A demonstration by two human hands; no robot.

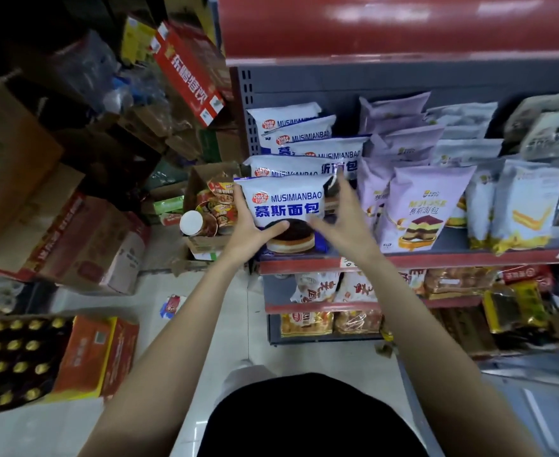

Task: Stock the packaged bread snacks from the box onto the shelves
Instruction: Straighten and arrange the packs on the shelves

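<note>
While left hand [251, 225] grips it | bag [286, 201] reads "MUSIMIANBAO"

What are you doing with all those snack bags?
A person is stocking a shop shelf with bread snacks. The left hand holds the front white and blue bread bag by its left side, thumb across the front. The right hand is at the bag's right edge with fingers spread, steadying it. The bag stands upright at the front of a row of matching white bags. Purple bread bags stand in the next row to the right.
</note>
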